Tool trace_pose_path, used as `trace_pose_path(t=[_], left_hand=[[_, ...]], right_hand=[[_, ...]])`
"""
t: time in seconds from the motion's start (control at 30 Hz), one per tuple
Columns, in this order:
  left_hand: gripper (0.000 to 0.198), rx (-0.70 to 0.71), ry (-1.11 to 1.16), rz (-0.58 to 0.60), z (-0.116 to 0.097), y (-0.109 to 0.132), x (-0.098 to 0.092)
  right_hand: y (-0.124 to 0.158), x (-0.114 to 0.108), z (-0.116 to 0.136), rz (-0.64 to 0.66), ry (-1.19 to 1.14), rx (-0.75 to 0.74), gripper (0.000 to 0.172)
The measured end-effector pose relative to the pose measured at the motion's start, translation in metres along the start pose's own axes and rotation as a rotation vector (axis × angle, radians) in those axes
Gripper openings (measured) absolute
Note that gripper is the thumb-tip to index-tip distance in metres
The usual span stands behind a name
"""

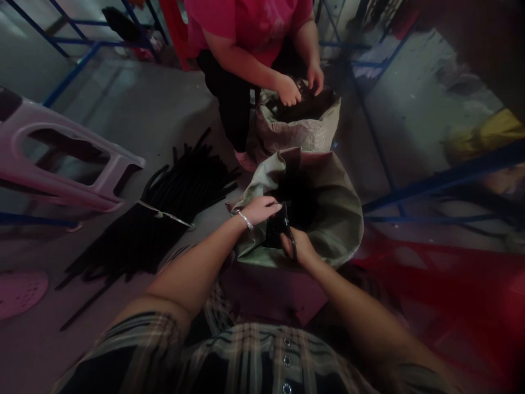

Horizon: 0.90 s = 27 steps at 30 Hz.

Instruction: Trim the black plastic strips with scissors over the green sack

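An open greenish sack (332, 219) sits on the floor in front of me, dark inside with black pieces. My left hand (262, 209), a silver bracelet on its wrist, reaches over the sack's near rim with fingers curled on a black piece (275, 229). My right hand (297, 246) is closed at the rim, with a thin black curved strip running across its fingers. Both hands touch the same dark bundle; its exact shape is lost in shadow.
A person in a pink top (246, 27) sits opposite, both hands in a second sack (303, 128). A pile of long black strips (164, 213) lies on the floor at left. A pale plastic stool (61, 158) lies tipped at far left. Blue metal frames (443, 178) stand at right.
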<state>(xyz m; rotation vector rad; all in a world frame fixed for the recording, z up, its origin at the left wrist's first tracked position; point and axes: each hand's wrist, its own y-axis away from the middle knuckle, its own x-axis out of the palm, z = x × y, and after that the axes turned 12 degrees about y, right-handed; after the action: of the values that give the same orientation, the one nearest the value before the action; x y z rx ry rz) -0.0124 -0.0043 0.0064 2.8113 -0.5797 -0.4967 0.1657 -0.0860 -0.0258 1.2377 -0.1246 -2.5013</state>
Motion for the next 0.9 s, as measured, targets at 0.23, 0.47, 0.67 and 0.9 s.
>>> trace_pose_path(t=[0.23, 0.47, 0.67, 0.9], left_hand=[[0.035, 0.002, 0.010, 0.012, 0.001, 0.000, -0.001], [0.031, 0.025, 0.009, 0.009, 0.001, 0.001, -0.006], [0.030, 0.026, 0.013, 0.001, 0.000, 0.001, -0.007], [0.029, 0.058, -0.023, -0.058, -0.001, 0.001, -0.012]], right_hand=[[0.001, 0.005, 0.000, -0.011, -0.114, 0.026, 0.025], [-0.001, 0.006, -0.003, -0.022, -0.177, 0.092, 0.030], [0.001, 0.005, 0.001, 0.009, -0.213, 0.143, 0.034], [-0.001, 0.008, -0.006, -0.019, -0.207, 0.143, 0.036]])
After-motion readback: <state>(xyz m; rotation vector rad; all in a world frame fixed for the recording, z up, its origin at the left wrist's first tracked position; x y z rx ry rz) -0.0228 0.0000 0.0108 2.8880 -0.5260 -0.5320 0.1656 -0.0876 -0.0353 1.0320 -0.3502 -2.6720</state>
